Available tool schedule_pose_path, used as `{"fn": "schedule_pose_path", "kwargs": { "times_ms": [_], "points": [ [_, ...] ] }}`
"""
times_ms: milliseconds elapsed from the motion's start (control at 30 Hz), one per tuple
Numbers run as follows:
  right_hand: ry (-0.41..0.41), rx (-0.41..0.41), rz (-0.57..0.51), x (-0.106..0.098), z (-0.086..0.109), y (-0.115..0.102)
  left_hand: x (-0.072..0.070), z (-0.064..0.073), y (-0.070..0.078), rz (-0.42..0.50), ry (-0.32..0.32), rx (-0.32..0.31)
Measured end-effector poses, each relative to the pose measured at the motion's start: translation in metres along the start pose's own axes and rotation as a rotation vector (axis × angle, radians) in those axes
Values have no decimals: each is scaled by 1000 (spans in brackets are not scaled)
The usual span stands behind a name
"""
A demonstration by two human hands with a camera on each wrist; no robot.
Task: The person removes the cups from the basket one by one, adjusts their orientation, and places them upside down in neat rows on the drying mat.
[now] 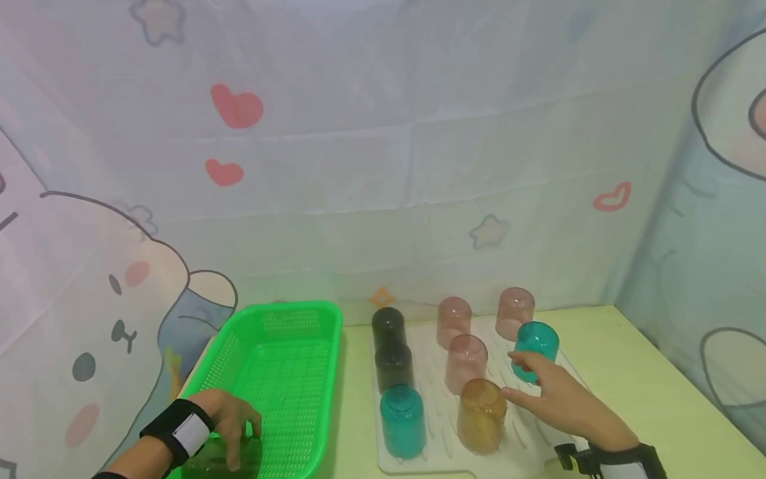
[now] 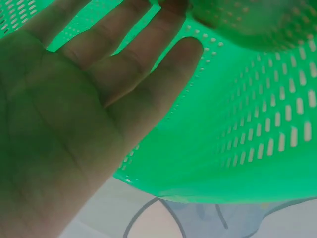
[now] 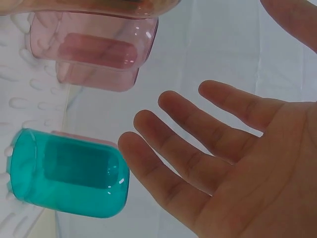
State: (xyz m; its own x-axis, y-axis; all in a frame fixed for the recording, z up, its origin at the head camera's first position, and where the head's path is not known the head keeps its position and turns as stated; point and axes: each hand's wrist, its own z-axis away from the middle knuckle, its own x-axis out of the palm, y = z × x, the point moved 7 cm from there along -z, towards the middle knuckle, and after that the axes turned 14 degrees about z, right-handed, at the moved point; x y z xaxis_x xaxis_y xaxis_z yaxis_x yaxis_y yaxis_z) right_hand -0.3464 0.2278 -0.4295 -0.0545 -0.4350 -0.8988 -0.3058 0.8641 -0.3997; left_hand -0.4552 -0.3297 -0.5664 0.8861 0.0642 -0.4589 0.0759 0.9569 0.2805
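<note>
At the near end of the green basket [image 1: 331, 399], my left hand [image 1: 224, 412] holds a see-through tinted cup [image 1: 206, 459], its thumb and fingers spread across it. In the left wrist view this cup [image 2: 262, 20] lies at the fingertips; the thumb is out of sight and the cup's own colour is unclear. My right hand [image 1: 559, 396] hovers over the white drying mat [image 1: 437, 460], holding nothing. Its fingers lie between an amber cup [image 1: 481, 419] and a teal cup [image 1: 535, 342]. The right wrist view shows the palm and spread fingers beside the teal cup [image 3: 72, 173].
Upside-down cups stand on the mat: two black cups [image 1: 393, 366] along its left side, a second teal cup [image 1: 402, 422] in front of them, and three pink cups [image 1: 467, 366] in the middle and back. A printed cloth [image 1: 359, 133] hangs behind the pale yellow table [image 1: 646, 372].
</note>
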Motion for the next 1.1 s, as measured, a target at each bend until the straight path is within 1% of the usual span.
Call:
{"fn": "schedule_pose_path", "kwargs": {
  "times_ms": [67,133,167,267,333,367,400,467,533,600,633,700,733,767,833,933,1033,1100],
  "points": [
    [5,-4,4,-1,0,0,0,-10,-12,-18,-17,-10],
    [15,-12,8,-3,1,-1,1,-15,-16,-40,-34,-15],
    [23,-19,8,-4,1,-1,1,-17,-16,-42,-47,-17],
    [43,-28,9,-8,1,-2,1,-22,-15,-27,-50,-2],
    [48,-28,7,-8,1,-1,0,-21,-9,-17,-22,13],
    [48,-28,5,-7,1,0,-1,-19,-5,-24,13,16],
    [48,-28,4,-7,1,0,2,-7,8,-39,64,26],
    [46,-27,5,-5,1,2,2,5,24,-65,131,30],
    [39,-24,2,-4,2,2,4,22,43,-55,203,25],
    [39,-24,3,-3,2,3,6,35,60,-63,231,23],
    [39,-23,0,-4,2,3,4,36,63,-27,230,18],
    [37,-21,-9,-4,3,3,7,52,82,41,263,13],
    [38,-20,-11,-5,3,3,8,59,91,58,277,14],
    [36,-18,-12,-5,3,3,9,66,99,69,296,17],
    [34,-15,-14,-5,3,3,11,80,116,128,356,33],
    [35,-13,-5,-6,3,5,9,89,130,127,434,67],
    [39,-11,-4,-7,3,6,7,90,137,147,476,111],
    [39,-10,-6,-7,3,7,3,89,139,160,517,150]
  ]
}}
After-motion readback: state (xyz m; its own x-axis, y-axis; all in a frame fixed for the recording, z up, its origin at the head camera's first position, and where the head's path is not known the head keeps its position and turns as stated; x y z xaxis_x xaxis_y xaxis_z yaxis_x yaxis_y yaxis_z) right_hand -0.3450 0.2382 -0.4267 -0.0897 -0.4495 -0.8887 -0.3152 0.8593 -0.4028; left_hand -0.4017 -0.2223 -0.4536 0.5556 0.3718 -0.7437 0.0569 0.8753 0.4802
